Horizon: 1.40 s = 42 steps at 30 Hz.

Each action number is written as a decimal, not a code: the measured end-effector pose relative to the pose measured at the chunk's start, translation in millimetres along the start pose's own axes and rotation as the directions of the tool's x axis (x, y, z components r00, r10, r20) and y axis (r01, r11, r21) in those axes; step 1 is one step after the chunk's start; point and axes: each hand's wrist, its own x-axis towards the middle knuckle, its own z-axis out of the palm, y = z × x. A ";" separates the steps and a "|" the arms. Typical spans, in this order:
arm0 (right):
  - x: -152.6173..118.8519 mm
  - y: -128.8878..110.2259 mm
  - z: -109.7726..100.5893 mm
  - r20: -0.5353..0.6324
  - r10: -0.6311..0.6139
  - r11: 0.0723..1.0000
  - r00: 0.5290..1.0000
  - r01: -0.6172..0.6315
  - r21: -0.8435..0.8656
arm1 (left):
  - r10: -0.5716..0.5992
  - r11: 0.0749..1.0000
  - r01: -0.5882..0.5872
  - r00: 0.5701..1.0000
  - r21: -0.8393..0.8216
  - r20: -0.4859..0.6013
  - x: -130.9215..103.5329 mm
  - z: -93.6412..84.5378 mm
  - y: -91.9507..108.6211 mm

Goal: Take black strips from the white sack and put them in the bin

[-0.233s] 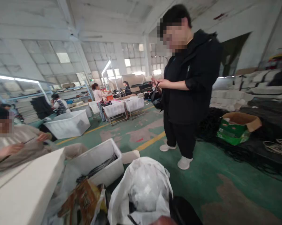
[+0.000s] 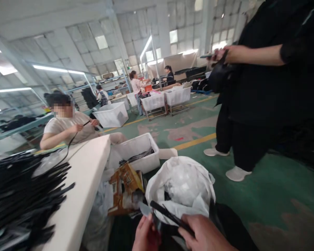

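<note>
Both my hands are at the bottom edge, over my lap. My right hand [image 2: 205,235] grips a thin black strap [image 2: 169,215] that slants up to the left. My left hand [image 2: 145,235] pinches the strap's lower part beside a small pale tag [image 2: 145,209]. Just beyond the hands stands a white plastic bag [image 2: 183,184] stuffed with clear wrapping. A heap of black straps [image 2: 21,195] lies on the white table [image 2: 86,181] at my left.
A person in black [image 2: 263,87] stands close at the right, holding a dark bag and a phone. A seated person [image 2: 68,125] works across the table. A white bin [image 2: 139,153] and a torn brown carton [image 2: 125,190] sit on the green floor. More workers and bins are farther back.
The view swung left and down. My hands with the black strap came into view at the bottom, and the table's strap heap appeared at left.
</note>
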 end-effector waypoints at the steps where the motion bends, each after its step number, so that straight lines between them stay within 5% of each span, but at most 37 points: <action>1: -2.4 1.6 -3.3 -0.028 0.001 1.000 1.000 -0.001 0.000 | -0.002 0.997 0.006 0.999 -0.075 0.045 1.4 -3.0 5.7; 4: -9.8 7.5 -12.8 -0.081 0.017 0.998 0.997 -0.021 -0.054 | -0.001 0.985 0.030 0.985 -0.172 0.171 -1.7 -5.0 14.5; 9: -9.7 2.9 -10.5 -0.069 -0.038 0.990 0.997 0.029 -0.135 | -0.113 0.983 0.147 0.958 -0.109 0.265 -18.9 15.9 -5.2; 17: -4.7 24.7 -23.2 -0.217 -0.058 0.987 0.975 0.023 -0.159 | -0.008 0.966 0.052 0.985 -0.254 0.171 -9.1 14.9 7.2; 25: 14.0 -16.3 5.8 -0.067 -0.081 0.997 0.994 0.080 -0.014 | -0.186 0.939 0.258 0.937 -0.227 0.295 -23.9 25.2 -30.0; 30: 18.1 -16.2 -0.4 0.161 -0.064 0.951 0.985 0.011 0.309 | -0.136 0.954 0.196 0.957 -0.227 0.255 -14.8 5.1 -13.9; 34: 6.7 -7.2 -1.3 0.229 -0.009 0.953 0.973 -0.061 0.298 | -0.085 0.972 0.125 0.976 -0.197 0.203 -4.7 -3.7 -6.1; 38: 11.3 -11.5 15.4 0.187 -0.013 0.958 0.982 -0.042 0.283 | -0.182 0.966 0.220 0.952 -0.134 0.248 -8.1 7.6 -20.4; 42: 15.3 -10.2 16.6 -0.012 -0.009 0.995 1.000 0.010 0.101 | -0.167 0.959 0.203 0.968 -0.197 0.186 -6.4 10.3 -11.4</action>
